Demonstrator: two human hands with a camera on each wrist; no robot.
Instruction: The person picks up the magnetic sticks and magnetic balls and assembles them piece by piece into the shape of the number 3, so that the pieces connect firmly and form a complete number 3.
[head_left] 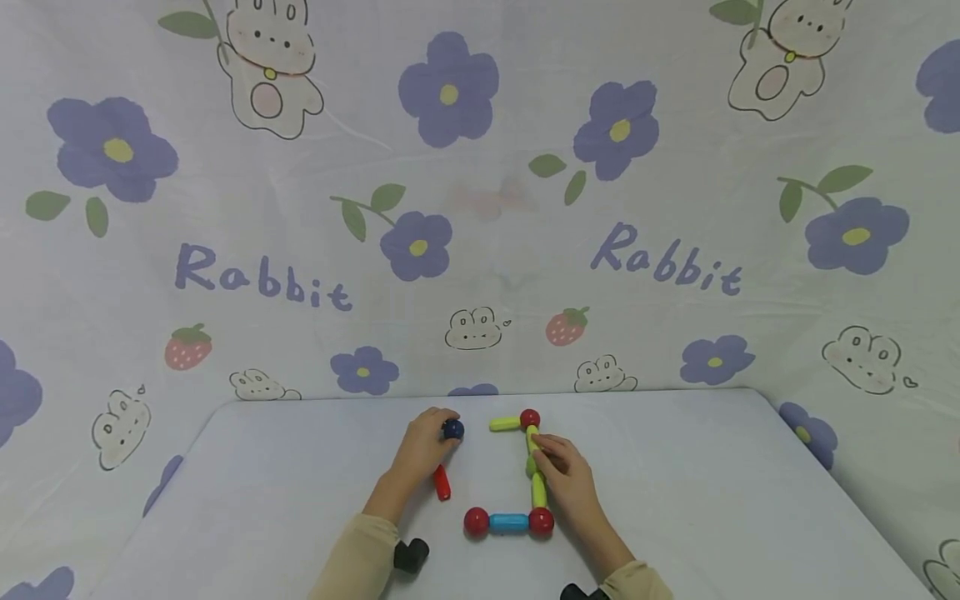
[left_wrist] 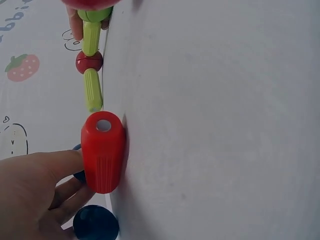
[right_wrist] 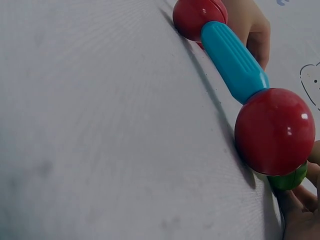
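Observation:
At the back middle, my left hand (head_left: 427, 446) pinches a dark blue ball (head_left: 453, 429) between thumb and fingers. A red rod (head_left: 442, 483) lies just below that hand; its end hole faces the left wrist camera. That view also has a second dark blue ball (left_wrist: 96, 223) beside the fingers. My right hand (head_left: 570, 479) grips a chain of yellow-green rods (head_left: 539, 492) around its green ball (head_left: 532, 465). A red ball (head_left: 530, 418) tops the chain, with another yellow-green rod (head_left: 506, 424) pointing left from it.
At the chain's near end, a light blue rod (head_left: 509, 523) joins two red balls, the right one (head_left: 541, 522) and the left one (head_left: 476, 522). Everything lies on a white table (head_left: 720, 500), with a rabbit-and-flower cloth (head_left: 495, 242) behind it.

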